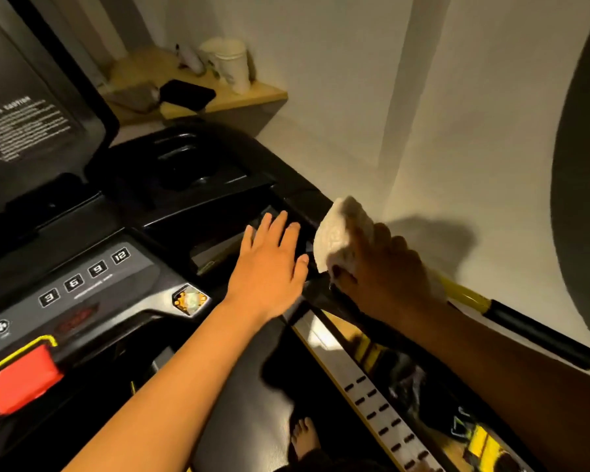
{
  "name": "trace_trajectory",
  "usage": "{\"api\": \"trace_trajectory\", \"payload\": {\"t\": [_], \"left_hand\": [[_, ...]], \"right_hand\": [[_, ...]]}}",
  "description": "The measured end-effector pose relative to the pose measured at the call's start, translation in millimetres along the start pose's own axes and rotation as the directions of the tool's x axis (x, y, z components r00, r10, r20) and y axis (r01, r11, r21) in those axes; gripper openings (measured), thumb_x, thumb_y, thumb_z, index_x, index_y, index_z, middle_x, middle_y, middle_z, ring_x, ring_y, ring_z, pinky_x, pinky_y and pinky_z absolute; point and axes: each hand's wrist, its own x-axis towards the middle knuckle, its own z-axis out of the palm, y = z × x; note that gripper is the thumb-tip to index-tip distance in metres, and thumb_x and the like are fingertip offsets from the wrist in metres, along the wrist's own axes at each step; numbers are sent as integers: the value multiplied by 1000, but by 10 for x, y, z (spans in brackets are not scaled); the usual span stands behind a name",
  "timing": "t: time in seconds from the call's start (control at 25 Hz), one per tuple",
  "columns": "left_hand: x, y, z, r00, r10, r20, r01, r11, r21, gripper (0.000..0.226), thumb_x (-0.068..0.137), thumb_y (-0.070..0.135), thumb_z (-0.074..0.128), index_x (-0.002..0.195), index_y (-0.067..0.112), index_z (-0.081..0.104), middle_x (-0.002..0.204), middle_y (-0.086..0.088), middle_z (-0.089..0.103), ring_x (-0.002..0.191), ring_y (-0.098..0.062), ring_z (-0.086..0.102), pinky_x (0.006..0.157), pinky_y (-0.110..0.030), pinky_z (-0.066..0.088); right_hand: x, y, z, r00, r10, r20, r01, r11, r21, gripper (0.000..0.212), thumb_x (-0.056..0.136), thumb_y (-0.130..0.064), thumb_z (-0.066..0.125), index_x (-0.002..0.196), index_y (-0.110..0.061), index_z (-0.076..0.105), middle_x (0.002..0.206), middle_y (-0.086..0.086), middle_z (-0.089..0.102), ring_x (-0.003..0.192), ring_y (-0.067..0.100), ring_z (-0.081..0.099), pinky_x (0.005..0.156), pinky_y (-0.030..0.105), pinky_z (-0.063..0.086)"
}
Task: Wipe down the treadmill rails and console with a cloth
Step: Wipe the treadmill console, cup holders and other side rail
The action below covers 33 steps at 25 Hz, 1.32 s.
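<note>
Right hand [385, 277] around crumpled white cloth [341, 233]

place: home exercise corner | cues: treadmill console [130, 277], wooden corner shelf [269, 93] with paper cups [234, 64], bare foot [305, 434]

We are noting a light wooden ledge [259, 94] sitting in the far corner against the pale wall [423, 97]. Two white cups are standing toward its right end: a lidded cup [235, 66] in front, a second cup [210, 49] just behind it. A slim white bottle [190, 58] is leaning to their left. A flat black item [188, 93] is lying near the front edge, just beside a grey object [135, 97] too blurred to name. A dark curved shape [583, 165] is filling the right edge.
</note>
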Motion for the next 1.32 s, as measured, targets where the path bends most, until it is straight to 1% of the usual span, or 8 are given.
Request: {"api": "trace_trajectory", "payload": {"t": [0.28, 0.4, 0.52, 0.6, 0.76, 0.96, 1.2, 1.32], "left_hand": [[-94, -151, 61, 992, 118, 47, -126, 959, 254, 70, 94, 58, 35, 149, 16, 27, 154, -10, 33, 146, -35, 18, 117, -54, 17], [-65, -193, -28, 997, 80, 11, -81, 986, 145, 69, 95, 54, 38, 151, 16, 22, 159, -10, 22, 147, -35, 13, 118, -55, 12], [52, -344, -218, 998, 29, -48, -19, 980, 197, 72, 96, 56, 35, 153, 18, 14, 162, -9, 12, 149, -35, 5, 117, -57, 3], [197, -524, -327, 997, -31, -67, 48, 960, 278, 76, 94, 58, 36, 153, 16, 12, 162, -10, 12, 149, -36, 3, 117, -60, 3], [459, -805, -479, 995, -92, 32, 86, 984, 158, 81, 91, 54, 47, 152, 13, 13, 163, -9, 9, 149, -35, 4, 117, -61, 7], [769, -813, -542, 980, -24, 195, -30, 963, 270, 89, 93, 57, 44, 154, 15, -6, 164, -4, -9, 150, -26, -6, 120, -53, 7], [1172, -937, -576, 955, 129, 269, -210, 931, 299, 86, 90, 62, 44, 152, 37, -10, 162, 3, -14, 149, -27, -13, 119, -55, -1], [1333, -919, -542, 936, 225, 272, -286, 934, 212, 91, 87, 58, 56, 154, 34, 0, 163, -1, -7, 149, -25, -15, 118, -56, -5]], "right_hand": [[609, -205, 171, 1000, 15, 9, -15, 999, -34, 79, 85, -63, 44, 144, -35, -1, 123, 14, 48, 99, 33, 57, 78, 44, 53], [890, -342, 204, 1000, 19, -22, -20, 999, -41, 78, 87, -65, 41, 146, -29, 5, 124, 14, 49, 103, 33, 58, 81, 44, 50], [1178, -511, 248, 994, -39, -107, 30, 996, -88, 75, 87, -66, 43, 141, -20, 19, 118, 15, 53, 97, 34, 61, 76, 42, 50], [1388, -621, 202, 997, 1, -78, -1, 1000, -4, 75, 83, -71, 44, 136, -20, 28, 115, 14, 56, 97, 33, 62, 78, 40, 48], [1635, -590, 53, 991, -25, 128, -17, 948, 318, 90, 71, -79, 45, 141, -24, 32, 124, 13, 57, 108, 35, 60, 90, 44, 49], [1429, -165, 54, 954, 23, 298, -189, 819, 542, 72, 89, -65, 45, 149, -34, 21, 142, 13, 50, 127, 36, 49, 101, 41, 37], [244, 610, -82, 883, 47, 466, -382, 648, 659, 63, 70, -86, 32, 126, -57, 33, 126, -4, 58, 105, 15, 58, 87, 31, 43], [-43, 654, -190, 881, 112, 460, -366, 777, 512, 53, 82, -78, 23, 121, -45, 38, 92, -8, 65, 77, 14, 63, 68, 28, 49]]}}
